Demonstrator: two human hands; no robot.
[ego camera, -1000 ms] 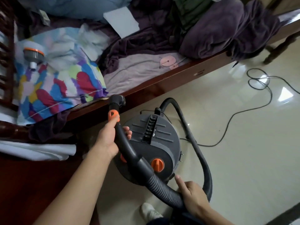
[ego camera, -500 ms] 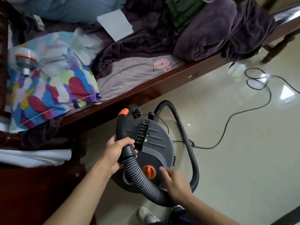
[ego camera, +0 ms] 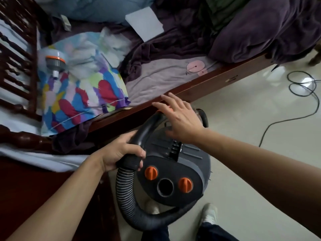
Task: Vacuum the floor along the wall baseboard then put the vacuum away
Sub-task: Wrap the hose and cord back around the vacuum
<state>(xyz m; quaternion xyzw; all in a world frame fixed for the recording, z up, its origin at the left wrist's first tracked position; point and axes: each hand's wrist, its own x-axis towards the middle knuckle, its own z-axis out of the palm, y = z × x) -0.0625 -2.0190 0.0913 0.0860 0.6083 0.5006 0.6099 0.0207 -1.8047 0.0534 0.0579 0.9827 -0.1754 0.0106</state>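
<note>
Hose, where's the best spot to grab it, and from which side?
Grab the smooth curved handle above the ribbed hose, from the bed side, as the left hand does. It looks stiff and narrow enough for fingers to wrap; the ribbed part bends.

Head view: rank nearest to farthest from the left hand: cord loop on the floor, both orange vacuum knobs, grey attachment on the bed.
1. Left orange knob, just right of the left hand, which grips the hose handle.
2. Right orange knob, a bit farther right.
3. Grey attachment, up on the bed.
4. Cord loop, on the floor at far right.
</note>
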